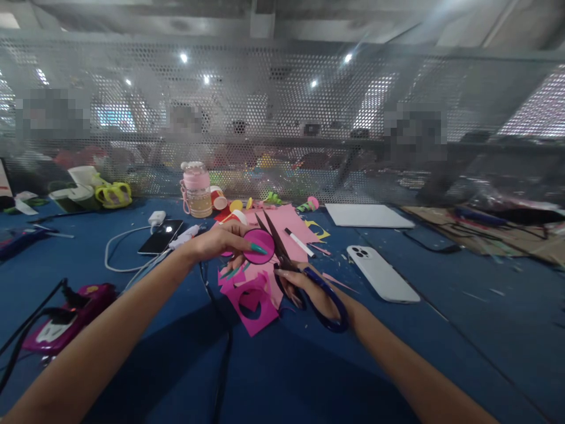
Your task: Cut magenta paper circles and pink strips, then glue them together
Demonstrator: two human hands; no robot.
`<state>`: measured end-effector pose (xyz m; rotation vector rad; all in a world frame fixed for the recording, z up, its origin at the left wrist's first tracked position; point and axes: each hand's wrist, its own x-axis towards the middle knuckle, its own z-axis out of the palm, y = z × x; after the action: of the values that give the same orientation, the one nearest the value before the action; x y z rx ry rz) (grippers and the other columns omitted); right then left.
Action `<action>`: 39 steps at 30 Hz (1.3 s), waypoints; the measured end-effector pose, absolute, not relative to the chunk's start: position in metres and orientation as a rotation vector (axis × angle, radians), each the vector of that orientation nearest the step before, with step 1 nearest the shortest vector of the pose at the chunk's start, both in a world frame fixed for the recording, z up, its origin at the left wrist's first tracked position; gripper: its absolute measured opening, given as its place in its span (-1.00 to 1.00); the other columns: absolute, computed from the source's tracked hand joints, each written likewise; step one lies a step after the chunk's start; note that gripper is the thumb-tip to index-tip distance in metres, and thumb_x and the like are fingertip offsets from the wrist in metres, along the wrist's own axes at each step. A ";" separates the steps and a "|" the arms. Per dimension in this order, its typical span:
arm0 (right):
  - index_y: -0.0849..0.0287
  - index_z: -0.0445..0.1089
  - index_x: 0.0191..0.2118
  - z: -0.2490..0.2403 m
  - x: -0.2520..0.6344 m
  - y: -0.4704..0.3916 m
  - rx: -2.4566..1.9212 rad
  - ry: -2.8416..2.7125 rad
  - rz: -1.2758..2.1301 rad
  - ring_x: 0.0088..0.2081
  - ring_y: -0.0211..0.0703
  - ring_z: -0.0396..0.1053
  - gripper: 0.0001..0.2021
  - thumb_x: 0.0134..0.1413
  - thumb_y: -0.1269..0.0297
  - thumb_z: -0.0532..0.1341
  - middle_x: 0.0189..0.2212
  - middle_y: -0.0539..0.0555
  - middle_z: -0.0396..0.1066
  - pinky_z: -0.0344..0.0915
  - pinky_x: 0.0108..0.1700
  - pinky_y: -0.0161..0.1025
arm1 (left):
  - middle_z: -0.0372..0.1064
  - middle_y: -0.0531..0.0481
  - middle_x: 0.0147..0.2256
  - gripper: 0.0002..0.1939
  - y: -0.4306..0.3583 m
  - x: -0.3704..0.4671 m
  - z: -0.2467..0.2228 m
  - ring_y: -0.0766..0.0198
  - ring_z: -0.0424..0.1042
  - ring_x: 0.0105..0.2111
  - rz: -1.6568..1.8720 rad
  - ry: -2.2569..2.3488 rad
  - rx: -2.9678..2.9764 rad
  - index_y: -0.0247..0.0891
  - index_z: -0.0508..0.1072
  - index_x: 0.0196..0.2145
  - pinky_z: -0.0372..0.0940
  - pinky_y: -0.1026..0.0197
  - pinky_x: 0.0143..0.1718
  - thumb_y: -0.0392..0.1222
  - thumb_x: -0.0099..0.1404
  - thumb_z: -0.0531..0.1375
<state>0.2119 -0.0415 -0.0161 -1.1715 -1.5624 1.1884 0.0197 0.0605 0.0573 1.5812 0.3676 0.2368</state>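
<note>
Between the thumb and fingers of my left hand (229, 242) is a round magenta paper disc (260, 247). My right hand (309, 288) grips blue-handled scissors (329, 303), fingers through the loops. Their dark blades stand apart and point up and away, close beside the disc's right edge. Below my hands lies a magenta paper scrap (265, 315) with a round hole cut in it. Light pink paper sheets (282, 219) spread behind and under it, and a white marker with a black cap (300, 242) rests on them.
A white phone (384, 275) lies at right, a dark phone (161, 237) at left beside a hot glue gun (183, 237). A pink-lidded bottle (196, 191) stands near the perforated metal screen (265, 106). A magenta power strip (73, 315) and cables occupy the left front.
</note>
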 end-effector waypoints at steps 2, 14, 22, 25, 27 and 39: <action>0.15 0.19 -0.58 -0.015 0.212 -0.042 -1.174 -1.560 1.200 -0.70 -0.35 0.12 -0.62 0.10 -0.01 0.11 -0.76 -0.14 0.11 0.08 -0.60 -0.36 | 0.25 0.09 -0.83 -0.84 0.061 0.019 0.057 0.46 0.13 -0.87 0.236 0.370 1.580 -0.33 0.44 -0.59 0.09 0.43 -0.81 -0.20 0.02 0.27; 0.12 0.09 -0.65 -0.003 0.209 -0.046 -1.231 -1.587 1.175 -0.76 -0.38 0.04 -0.60 0.06 0.02 0.12 -0.81 -0.18 -0.01 0.04 -0.67 -0.37 | 0.21 0.09 -0.86 -0.81 0.061 0.019 0.060 0.48 0.09 -0.87 0.240 0.377 1.614 -0.32 0.44 -0.65 -0.04 0.42 -0.85 -0.17 0.00 0.29; 0.12 0.17 -0.64 -0.007 0.203 -0.038 -1.175 -1.294 1.245 -0.78 -0.37 0.02 -0.60 -0.06 -0.09 0.14 -0.81 -0.17 0.03 0.01 -0.71 -0.37 | 0.31 0.08 -0.78 -0.70 0.063 0.017 0.062 0.45 0.24 -0.80 0.221 0.425 1.744 -0.34 0.40 -0.62 0.09 0.42 -0.76 -0.06 0.03 0.32; 0.12 0.19 -0.66 -0.007 0.197 -0.037 -1.039 -1.239 1.284 -0.73 -0.32 0.13 -0.60 -0.07 -0.09 0.14 -0.79 -0.10 0.14 0.13 -0.66 -0.32 | 0.28 0.10 -0.80 -0.66 0.063 0.019 0.058 0.48 0.20 -0.82 0.079 0.423 1.826 -0.33 0.36 -0.65 0.09 0.44 -0.77 -0.03 0.06 0.31; 0.12 0.19 -0.66 -0.005 0.195 -0.038 -0.953 -1.247 1.301 -0.71 -0.29 0.17 -0.61 -0.04 -0.06 0.12 -0.76 -0.07 0.19 0.18 -0.63 -0.30 | 0.26 0.11 -0.80 -0.65 0.063 0.021 0.055 0.48 0.19 -0.83 0.025 0.443 1.873 -0.32 0.36 -0.64 0.10 0.44 -0.77 -0.01 0.05 0.31; 0.10 0.23 -0.48 -0.006 0.192 -0.036 -1.035 -1.193 1.014 -0.64 -0.27 0.22 -0.71 -0.20 0.03 0.29 -0.69 -0.12 0.22 0.27 -0.51 -0.25 | 0.35 0.08 -0.70 -0.67 0.057 0.028 0.047 0.40 0.35 -0.74 0.199 0.429 1.776 -0.32 0.33 -0.47 0.17 0.39 -0.70 0.03 0.14 0.23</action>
<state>0.1923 -0.0361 -0.0060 -1.0349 -1.1933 1.0136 0.0281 0.0572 0.0475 1.7756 0.4291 0.1992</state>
